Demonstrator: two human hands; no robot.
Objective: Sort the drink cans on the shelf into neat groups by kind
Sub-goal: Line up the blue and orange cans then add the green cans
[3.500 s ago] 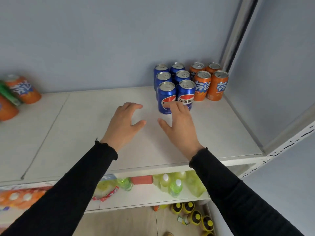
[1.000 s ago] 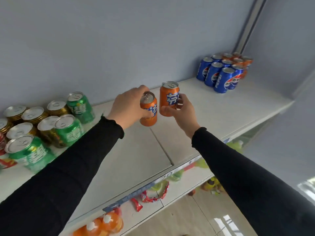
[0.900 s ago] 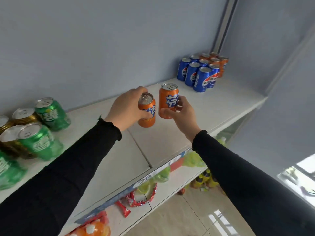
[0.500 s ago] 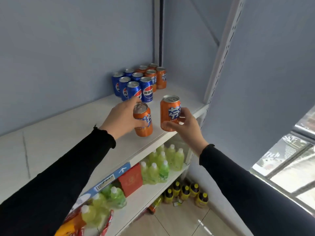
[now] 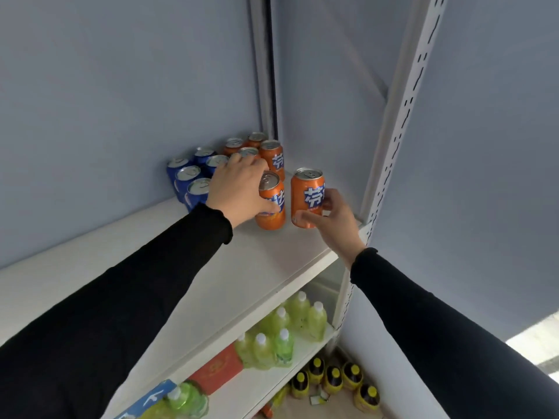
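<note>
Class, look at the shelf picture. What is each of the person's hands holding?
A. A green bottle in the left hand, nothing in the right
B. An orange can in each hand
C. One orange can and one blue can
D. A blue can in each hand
B: the left hand grips one orange can and the right hand grips another orange can, just in front of the orange group.

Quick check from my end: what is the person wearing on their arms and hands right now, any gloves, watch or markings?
Both arms are covered by long black sleeves of plain, slightly knitted-looking fabric with snug cuffs that end at the wrists. The left hand and right hand are bare: no gloves show. No watch, ring, strap or cable is visible, and the sleeves carry no logo or pattern.
</note>
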